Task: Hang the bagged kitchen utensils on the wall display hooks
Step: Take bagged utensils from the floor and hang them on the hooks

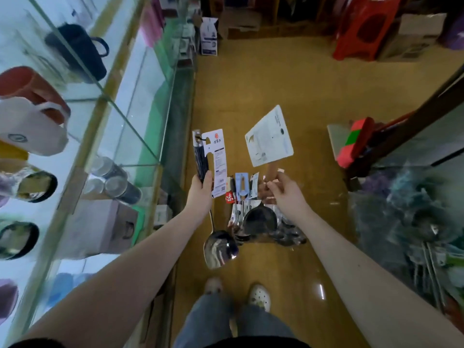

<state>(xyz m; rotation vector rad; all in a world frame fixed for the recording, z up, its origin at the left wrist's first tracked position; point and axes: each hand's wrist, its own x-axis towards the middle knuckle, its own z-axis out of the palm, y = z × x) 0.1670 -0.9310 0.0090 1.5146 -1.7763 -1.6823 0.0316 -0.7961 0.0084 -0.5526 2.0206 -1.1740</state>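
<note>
We hold a bagged ladle [213, 217] in our left hand [200, 190], fingers wrapped around its dark handle just below the white card tag, with the shiny bowl hanging down toward our feet. Our right hand [283, 189] pinches the wooden handle of a second utensil [270, 140], whose upper end is covered by a white printed card tilted up and to the right (what kind of tool it is, we cannot tell). Between and below the two hands, more bagged utensils [261, 219] lie in a loose pile on the yellowish floor [276, 84]; we make out a dark rounded spatula head, some thin metal shafts and coloured tags among them. Just nearer to us are our pale shoes [259, 296] and grey trouser legs. To the left runs a glass display case [120, 101] with cups and flasks on its shelves. A red plastic stool [364, 28] and cardboard boxes stand at the far end of the floor.
</note>
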